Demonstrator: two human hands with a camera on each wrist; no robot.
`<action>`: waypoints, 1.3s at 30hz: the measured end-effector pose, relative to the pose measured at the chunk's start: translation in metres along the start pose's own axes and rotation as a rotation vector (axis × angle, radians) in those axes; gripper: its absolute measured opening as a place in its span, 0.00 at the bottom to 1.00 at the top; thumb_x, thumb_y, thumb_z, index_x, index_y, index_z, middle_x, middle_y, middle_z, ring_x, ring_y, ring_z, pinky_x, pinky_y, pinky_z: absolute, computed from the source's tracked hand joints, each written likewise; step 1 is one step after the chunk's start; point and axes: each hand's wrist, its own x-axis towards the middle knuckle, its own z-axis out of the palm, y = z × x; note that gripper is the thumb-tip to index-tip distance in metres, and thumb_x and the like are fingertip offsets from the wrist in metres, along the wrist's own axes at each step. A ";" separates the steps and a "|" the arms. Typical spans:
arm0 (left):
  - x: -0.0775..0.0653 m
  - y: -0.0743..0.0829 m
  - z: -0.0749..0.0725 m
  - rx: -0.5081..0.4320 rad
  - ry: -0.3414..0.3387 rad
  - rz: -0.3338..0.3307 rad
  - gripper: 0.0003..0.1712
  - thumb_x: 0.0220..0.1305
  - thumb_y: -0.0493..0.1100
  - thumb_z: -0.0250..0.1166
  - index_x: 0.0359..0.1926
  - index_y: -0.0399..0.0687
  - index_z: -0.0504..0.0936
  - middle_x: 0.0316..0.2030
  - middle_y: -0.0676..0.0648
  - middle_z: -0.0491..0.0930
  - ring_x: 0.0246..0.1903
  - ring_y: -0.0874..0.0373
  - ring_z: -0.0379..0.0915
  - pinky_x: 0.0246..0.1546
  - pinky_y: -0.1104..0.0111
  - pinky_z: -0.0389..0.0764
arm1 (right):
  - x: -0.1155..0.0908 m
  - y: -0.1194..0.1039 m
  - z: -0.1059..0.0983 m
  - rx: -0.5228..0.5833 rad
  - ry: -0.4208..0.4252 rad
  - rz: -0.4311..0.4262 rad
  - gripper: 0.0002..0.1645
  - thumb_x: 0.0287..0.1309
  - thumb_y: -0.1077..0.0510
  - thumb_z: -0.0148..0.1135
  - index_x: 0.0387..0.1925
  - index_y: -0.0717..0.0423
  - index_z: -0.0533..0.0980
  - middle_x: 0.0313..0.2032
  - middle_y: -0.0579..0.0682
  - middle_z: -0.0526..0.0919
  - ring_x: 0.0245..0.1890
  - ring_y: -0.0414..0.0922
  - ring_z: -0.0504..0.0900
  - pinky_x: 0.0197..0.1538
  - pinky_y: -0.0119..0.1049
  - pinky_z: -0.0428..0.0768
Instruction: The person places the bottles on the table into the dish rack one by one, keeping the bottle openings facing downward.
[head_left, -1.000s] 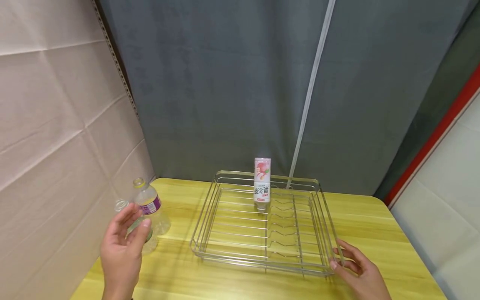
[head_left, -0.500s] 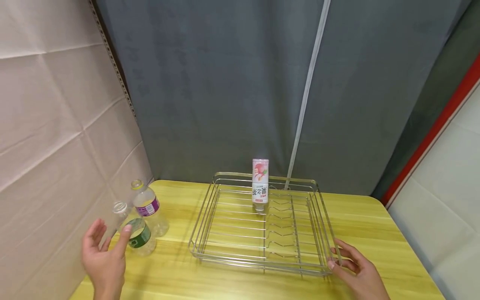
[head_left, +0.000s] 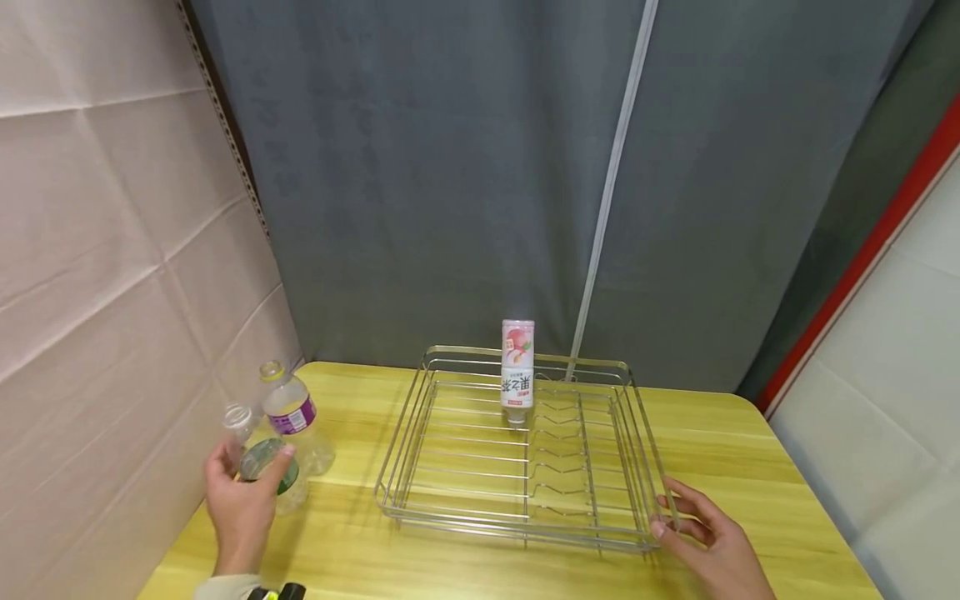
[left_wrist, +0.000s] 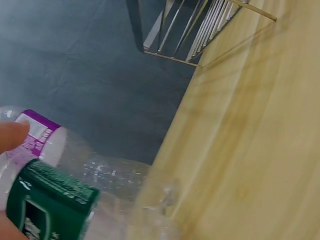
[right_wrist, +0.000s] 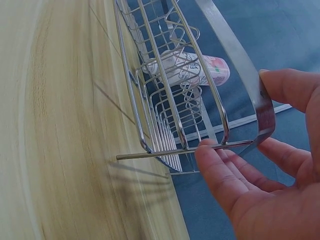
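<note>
A clear plastic bottle with a green label (left_wrist: 55, 200) stands at the left of the table, and the thumb and fingers of my left hand (head_left: 242, 512) curl round its label. Right behind it is another clear bottle with a purple label (head_left: 294, 417); neither bottle has a cap. In the middle sits a metal wire dish rack (right_wrist: 231, 50). My right hand (head_left: 708, 533) grips its near right corner, thumb and fingers on the rim and wires. Toward the back of the rack, a pink and white bottle (head_left: 517, 367) stands upside down, neck among the wires.
The yellow wood-grain table (head_left: 720, 442) ends at a grey curtain (head_left: 420, 183) behind the rack. A pale cloth wall (head_left: 112, 333) rises close beside the two bottles on the left. Another pale wall (head_left: 892, 375) is on the right.
My left hand first drew back left, away from the two bottles, then came in round the green-labelled one. My right hand keeps its grip on the dish rack's corner.
</note>
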 end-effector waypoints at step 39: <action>-0.030 0.004 -0.007 0.228 0.018 0.104 0.50 0.57 0.53 0.83 0.77 0.52 0.70 0.64 0.45 0.76 0.57 0.66 0.69 0.68 0.70 0.74 | 0.000 -0.010 -0.007 -0.098 -0.026 0.000 0.50 0.69 0.33 0.65 0.81 0.51 0.60 0.75 0.62 0.69 0.73 0.63 0.69 0.62 0.51 0.85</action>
